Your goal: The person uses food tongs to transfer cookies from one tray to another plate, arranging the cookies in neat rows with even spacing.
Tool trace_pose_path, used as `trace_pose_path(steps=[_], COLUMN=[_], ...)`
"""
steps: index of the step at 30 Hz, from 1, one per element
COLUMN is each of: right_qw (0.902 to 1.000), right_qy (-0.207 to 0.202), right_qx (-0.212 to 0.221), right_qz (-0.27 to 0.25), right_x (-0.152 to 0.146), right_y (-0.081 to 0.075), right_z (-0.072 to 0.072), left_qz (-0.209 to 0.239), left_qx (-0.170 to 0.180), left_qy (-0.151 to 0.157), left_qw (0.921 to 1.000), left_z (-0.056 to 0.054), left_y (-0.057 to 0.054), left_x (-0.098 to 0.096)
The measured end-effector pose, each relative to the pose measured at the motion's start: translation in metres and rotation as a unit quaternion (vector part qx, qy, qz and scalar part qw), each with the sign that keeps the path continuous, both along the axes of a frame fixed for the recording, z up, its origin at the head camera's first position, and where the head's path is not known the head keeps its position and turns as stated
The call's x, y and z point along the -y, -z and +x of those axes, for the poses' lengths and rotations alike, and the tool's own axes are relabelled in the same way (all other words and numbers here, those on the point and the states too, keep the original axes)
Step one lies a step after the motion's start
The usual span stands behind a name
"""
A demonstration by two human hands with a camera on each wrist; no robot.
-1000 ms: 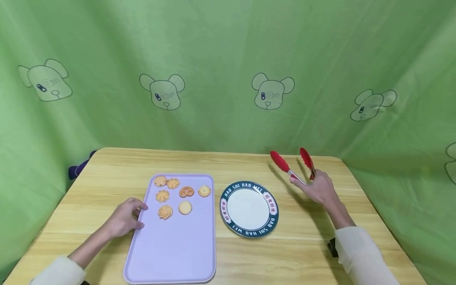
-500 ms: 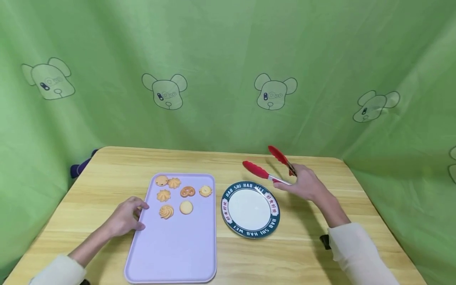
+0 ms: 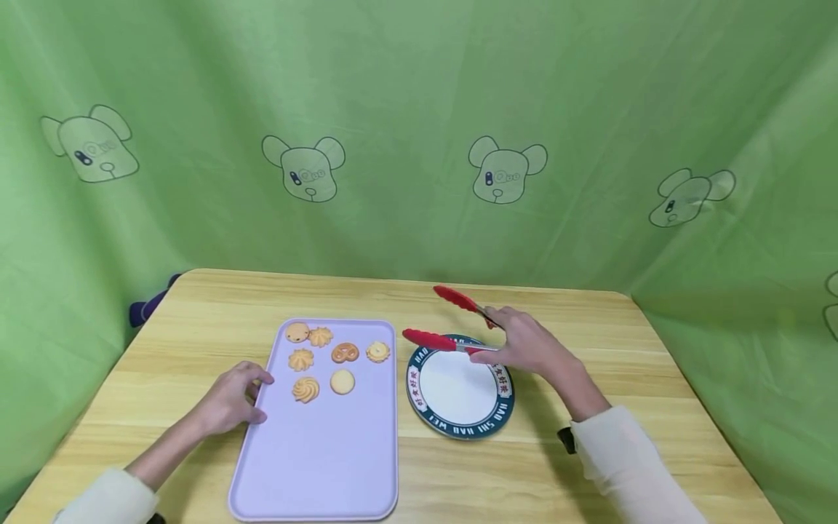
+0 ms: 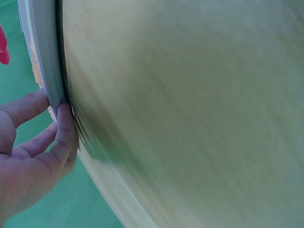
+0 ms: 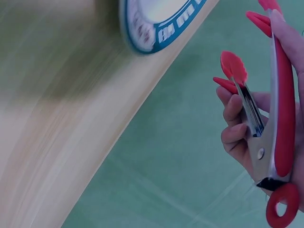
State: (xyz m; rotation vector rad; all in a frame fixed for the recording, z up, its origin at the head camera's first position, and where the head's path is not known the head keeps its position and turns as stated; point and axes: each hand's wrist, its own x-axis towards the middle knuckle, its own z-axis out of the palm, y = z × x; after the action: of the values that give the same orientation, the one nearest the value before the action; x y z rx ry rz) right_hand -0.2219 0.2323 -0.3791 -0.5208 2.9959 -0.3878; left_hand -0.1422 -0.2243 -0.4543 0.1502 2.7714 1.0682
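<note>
My left hand (image 3: 229, 399) pinches the left rim of the lilac tray (image 3: 314, 466); in the left wrist view its thumb and fingers (image 4: 65, 128) meet at the tray's edge (image 4: 46, 52). Toward the tray's far end lie several cookies, among them a pretzel-shaped one (image 3: 345, 353), a plain round one (image 3: 342, 381) and a swirled one (image 3: 305, 389). My right hand (image 3: 527, 346) holds red-tipped tongs (image 3: 428, 339), fingers curled round the red handles (image 5: 285, 114). The tongs' arms are spread, with nothing between them. They hang over the far part of the green-rimmed plate (image 3: 458, 393), partly hiding it.
The wooden table (image 3: 164, 335) carries the tray and, just right of it, the plate. A green curtain (image 3: 406, 233) printed with bear heads surrounds the table's back and sides. Something dark purple (image 3: 147, 309) shows beyond the back left corner.
My right hand has carried the spread tongs leftward, from the right of the plate to above its far rim, near the tray. The left hand stays at the tray's edge.
</note>
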Motion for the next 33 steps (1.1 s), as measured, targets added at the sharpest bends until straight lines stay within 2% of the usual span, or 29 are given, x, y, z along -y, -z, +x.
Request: trace_pose_path(steps=[6, 10, 18, 24, 28, 33], right_qw=[0.9991, 0.9981, 0.9963, 0.995, 0.9956, 0.9947], right_qy=[-0.029, -0.054, -0.076, -0.091, -0.074, -0.084], right_qx=[0.032, 0.031, 0.04, 0.04, 0.049, 0.034], right_qz=[0.002, 0.002, 0.003, 0.013, 0.03, 0.048], right_x=[0.026, 0.041, 0.065, 0.075, 0.074, 0.074], right_y=[-0.001, -0.001, 0.003, 0.005, 0.008, 0.009], right_z=[0.001, -0.001, -0.004, -0.005, -0.003, -0.001], left_qz=[-0.006, -0.01, -0.006, -0.003, 0.007, 0.007], left_qx=[-0.002, -0.004, -0.003, -0.008, 0.0, 0.0], left_qy=[-0.005, -0.008, -0.014, -0.02, -0.017, -0.017], left_qw=[1.0, 0.9999, 0.9999, 0.9998, 0.9998, 0.9998], left_z=[0.001, 0.001, 0.004, 0.004, 0.002, -0.001], left_y=[-0.001, -0.002, -0.004, -0.004, 0.0, 0.003], left_x=[0.003, 0.005, 0.009, 0.01, 0.005, -0.001])
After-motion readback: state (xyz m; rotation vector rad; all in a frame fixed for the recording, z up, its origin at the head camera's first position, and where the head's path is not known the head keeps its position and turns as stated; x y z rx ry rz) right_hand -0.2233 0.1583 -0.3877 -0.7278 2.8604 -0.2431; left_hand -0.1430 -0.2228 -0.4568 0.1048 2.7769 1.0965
